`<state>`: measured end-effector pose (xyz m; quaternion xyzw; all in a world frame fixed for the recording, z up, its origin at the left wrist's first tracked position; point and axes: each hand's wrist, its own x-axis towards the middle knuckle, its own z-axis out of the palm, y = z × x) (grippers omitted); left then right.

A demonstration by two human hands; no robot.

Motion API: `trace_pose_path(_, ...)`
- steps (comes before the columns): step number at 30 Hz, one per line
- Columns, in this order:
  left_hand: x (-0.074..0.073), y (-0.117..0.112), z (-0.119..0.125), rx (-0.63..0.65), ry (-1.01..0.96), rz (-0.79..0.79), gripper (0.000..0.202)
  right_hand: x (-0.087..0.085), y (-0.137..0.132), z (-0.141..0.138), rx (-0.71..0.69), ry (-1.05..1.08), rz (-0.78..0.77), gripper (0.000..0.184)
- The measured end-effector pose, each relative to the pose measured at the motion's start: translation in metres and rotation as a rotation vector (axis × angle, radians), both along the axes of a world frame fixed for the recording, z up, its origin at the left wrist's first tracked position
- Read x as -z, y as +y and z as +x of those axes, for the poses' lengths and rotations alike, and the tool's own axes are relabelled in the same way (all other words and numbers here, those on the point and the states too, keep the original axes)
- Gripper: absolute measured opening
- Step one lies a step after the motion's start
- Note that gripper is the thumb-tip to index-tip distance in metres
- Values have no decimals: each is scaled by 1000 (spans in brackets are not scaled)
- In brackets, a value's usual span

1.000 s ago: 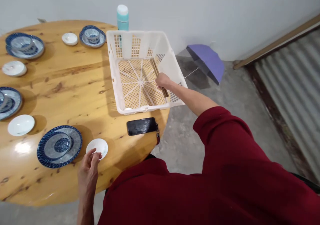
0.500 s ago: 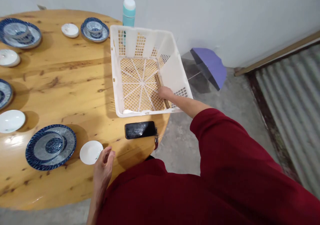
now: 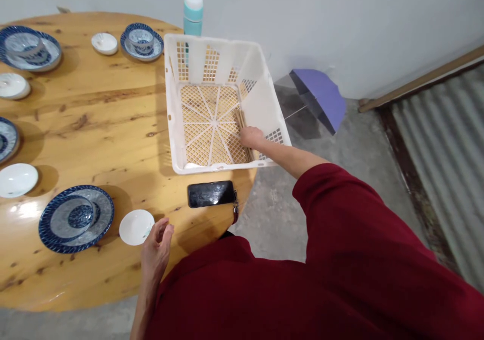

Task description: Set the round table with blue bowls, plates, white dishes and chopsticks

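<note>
My right hand (image 3: 252, 137) reaches down into a white plastic basket (image 3: 176, 143). Its fingers are closed around brown chopsticks (image 3: 239, 118), which lie along the basket's right side and stick out on both sides of the fist. The fingertips themselves are hidden. At the table's near edge my left hand (image 3: 157, 241) hangs empty, fingers loosely curled and thumb apart. Just left of it is a small white dish (image 3: 135, 226), which its fingers overlap in view; whether they touch I cannot tell. A blue-patterned plate (image 3: 102, 226) with a bowl (image 3: 77, 216) on it stands further left.
A black phone (image 3: 210, 194) with a strap lies between me and the basket. Behind the basket stands a turquoise bottle (image 3: 193, 17). More plates with bowls (image 3: 141, 41) and white dishes (image 3: 18, 179) line the round wooden table (image 3: 102, 123). A purple umbrella (image 3: 321, 95) rests on the floor.
My right hand stays on the chopsticks in the basket, and the sticks look slightly more spread. The left hand has barely moved. The whole view has shifted a little.
</note>
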<state>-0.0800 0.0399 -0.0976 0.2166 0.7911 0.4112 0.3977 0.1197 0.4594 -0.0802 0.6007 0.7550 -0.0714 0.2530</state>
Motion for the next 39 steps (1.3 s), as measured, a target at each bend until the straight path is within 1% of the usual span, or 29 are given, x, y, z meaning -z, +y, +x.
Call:
trace_pose_path(10,-2,-4,4,8,-12,-3,56,-4,2,8,-24,8,24,38)
trace_pose_path(14,0,-5,4,5,-13,6,56,-5,3,11,-20,19,24,36)
trace_pose_path(21,5,-6,5,17,-22,12,59,0,3,14,-25,48,8,30)
trace_pose_path(25,7,-8,5,14,-21,8,58,0,3,16,-20,48,1,30)
trace_pose_path(32,9,-10,7,4,-25,-7,59,-8,-1,15,2,48,-64,28)
trace_pose_path(35,10,-10,6,17,-19,2,57,-12,-2,14,-11,44,-64,28)
trace_pose_path(37,10,-9,6,19,-6,12,55,-19,-3,13,-31,46,-39,30)
trace_pose_path(39,8,-10,8,14,10,30,51,-31,-6,11,-50,58,5,32)
